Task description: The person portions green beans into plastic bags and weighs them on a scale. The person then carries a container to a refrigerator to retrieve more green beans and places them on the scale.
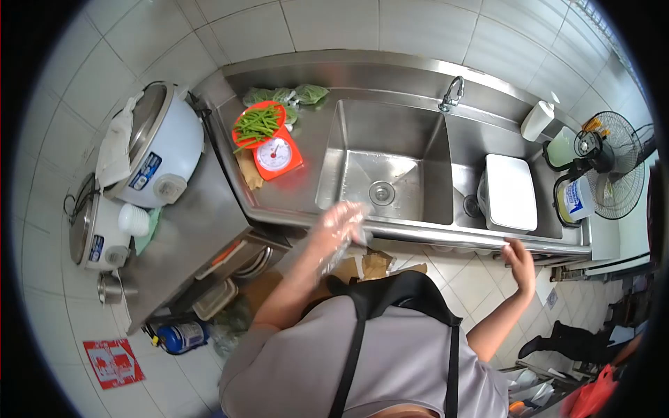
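My left hand, in a clear plastic glove, is raised over the front rim of the steel sink; its fingers are bent and blurred, and what they hold, if anything, cannot be made out. My right hand is bare, with its fingers loosely apart and nothing in them, just in front of the counter edge. Green beans lie in the orange pan of a kitchen scale on the left of the counter. Behind it are bags of greens. A white lidded container stands in the right basin.
Large rice cookers and stacked white cups are on the left counter. The faucet rises behind the sink. A fan, a white bottle and tubs are at the right. Another person's leg shows lower right.
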Demonstrator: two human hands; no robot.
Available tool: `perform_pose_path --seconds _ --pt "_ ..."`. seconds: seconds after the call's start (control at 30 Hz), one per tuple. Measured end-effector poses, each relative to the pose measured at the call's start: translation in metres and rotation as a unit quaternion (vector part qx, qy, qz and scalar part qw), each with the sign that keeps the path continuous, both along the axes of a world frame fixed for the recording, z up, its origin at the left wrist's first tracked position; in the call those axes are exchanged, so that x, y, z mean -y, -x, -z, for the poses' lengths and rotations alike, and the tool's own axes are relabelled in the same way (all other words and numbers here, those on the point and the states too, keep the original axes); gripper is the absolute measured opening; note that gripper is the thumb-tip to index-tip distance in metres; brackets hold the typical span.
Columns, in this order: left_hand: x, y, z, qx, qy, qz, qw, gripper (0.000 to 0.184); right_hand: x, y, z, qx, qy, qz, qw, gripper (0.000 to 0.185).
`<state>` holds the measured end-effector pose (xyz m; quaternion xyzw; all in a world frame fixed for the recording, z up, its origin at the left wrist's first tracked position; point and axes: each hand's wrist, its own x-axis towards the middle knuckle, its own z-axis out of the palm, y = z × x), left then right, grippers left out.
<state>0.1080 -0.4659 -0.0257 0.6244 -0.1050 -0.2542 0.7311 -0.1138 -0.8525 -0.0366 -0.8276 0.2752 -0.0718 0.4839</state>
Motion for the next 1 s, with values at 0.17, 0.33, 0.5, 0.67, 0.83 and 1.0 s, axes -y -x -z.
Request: perform_pose_path --seconds 0.17,0.33,0.5,0.67,0.83,1.0 --pt "-0.035 -0.079 -0.017 0.31 -0.172 -0.328 0.876 0.032 0.045 0.065 0.041 -0.118 0.141 0.076 0.98 0.03" --pt "-0.156 -0.215 0.0 0.32 -0.423 -0.378 0.759 0.032 0.04 0.07 0.049 -0.194 0.12 0.057 0.972 0.036" --pt "-0.184 -0.275 0.005 0.378 -0.501 -0.209 0.75 0.031 0.01 0.029 0.04 -0.157 0.124 0.066 0.978 0.035" --pt "-0.199 -0.299 0.012 0.417 -0.515 -0.153 0.733 0.03 0.0 0.002 0.051 -0.158 0.111 0.08 0.978 0.033" --pt "-0.205 -0.306 0.014 0.417 -0.461 -0.14 0.771 0.024 -0.005 -0.01 0.055 -0.154 0.127 0.091 0.976 0.031" --pt "-0.222 -0.32 0.032 0.432 -0.373 -0.095 0.816 0.019 -0.001 -0.013 0.06 -0.155 0.119 0.122 0.973 0.033"
